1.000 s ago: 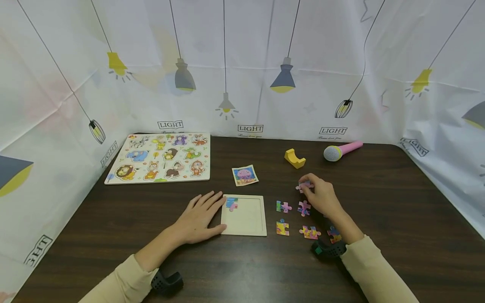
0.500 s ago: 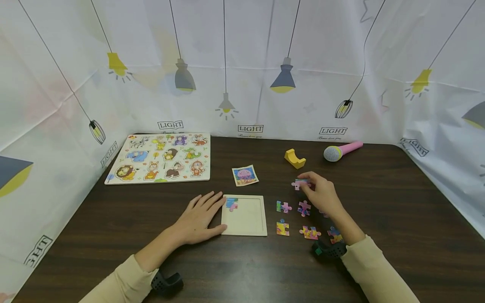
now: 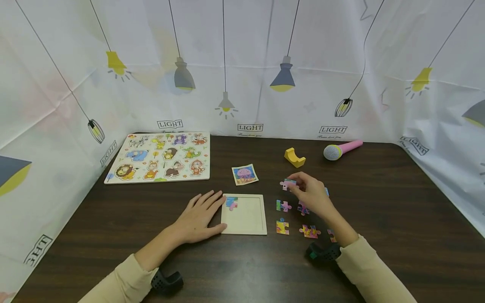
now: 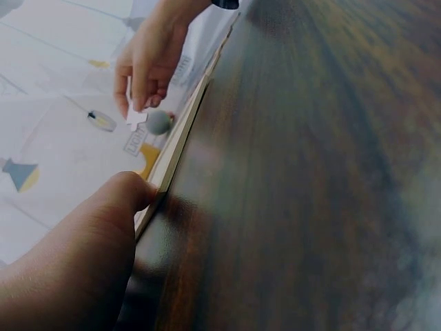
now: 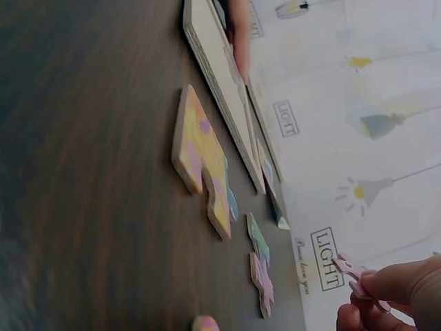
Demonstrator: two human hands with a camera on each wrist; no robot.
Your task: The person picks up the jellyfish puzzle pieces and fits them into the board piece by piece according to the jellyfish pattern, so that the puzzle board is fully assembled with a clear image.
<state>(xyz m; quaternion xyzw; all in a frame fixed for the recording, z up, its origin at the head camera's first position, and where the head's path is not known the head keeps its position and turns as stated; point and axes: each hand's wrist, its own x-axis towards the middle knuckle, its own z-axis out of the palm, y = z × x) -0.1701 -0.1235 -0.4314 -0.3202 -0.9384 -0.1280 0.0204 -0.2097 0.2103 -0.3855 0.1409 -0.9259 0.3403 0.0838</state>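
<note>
Clearly, the only legible print is "LIGHT", boxed and repeated on the creased white backdrop [image 3: 242, 54] among drawn lamps; the right wrist view adds small script beneath it, with "love you" readable. The table [image 3: 242, 269] is dark brown with streaked wood grain. The tray [image 3: 250, 219] is pale, wood-like, roughly square, with a raised rim and a layered edge; a blue-and-pink piece [image 3: 231, 203] sits in its far left corner. The right hand [image 3: 312, 193] pinches the held puzzle piece [image 3: 285, 184] between thumb and fingertips, raised above the table, to the right of the tray and beyond its far edge. This piece is pink with a blue strip along its far side, thick-edged and knobbed; its long axis runs about left to right in the head view, one tab pointing left, the right end covered by fingers. The left hand [image 3: 201, 216] lies with fingers straight and spread, grasping nothing, thumb and index finger touching the tray's left edge. Loose on the table right of the tray: a green-and-pink piece [image 3: 283, 205], a yellow piece [image 3: 282, 227], an orange-yellow piece [image 3: 310, 232], others partly hidden by the right arm. Just beyond the tray lies a square card [image 3: 244, 174] bearing a pink sea creature, slightly rotated.
</note>
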